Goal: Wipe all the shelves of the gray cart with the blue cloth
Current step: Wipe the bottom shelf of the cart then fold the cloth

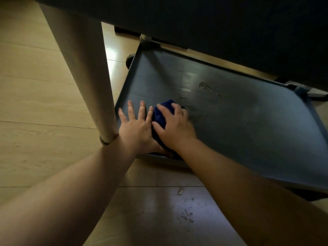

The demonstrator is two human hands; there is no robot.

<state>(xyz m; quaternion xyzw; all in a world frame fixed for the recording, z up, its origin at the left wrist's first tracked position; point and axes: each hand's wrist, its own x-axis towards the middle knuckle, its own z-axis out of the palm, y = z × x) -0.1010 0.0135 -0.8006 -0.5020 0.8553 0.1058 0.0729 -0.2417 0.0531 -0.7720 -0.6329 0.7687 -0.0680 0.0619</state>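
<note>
The gray cart's bottom shelf [230, 125] lies low over the floor, dusty, with crumbs and a smear near its middle. A bunched blue cloth [162, 114] rests on the shelf's near left part. My right hand [174, 126] presses down on the cloth and grips it. My left hand [135, 125] lies flat beside it, fingers spread on the shelf, touching the cloth's left side. The shelf above [213, 18] is a dark mass across the top of the view.
A pale cart post [85, 71] stands at the shelf's near left corner, beside my left wrist. A caster [129, 62] shows at the far left corner. Wooden floor [35, 103] surrounds the cart, with dust bits [186, 213] in front.
</note>
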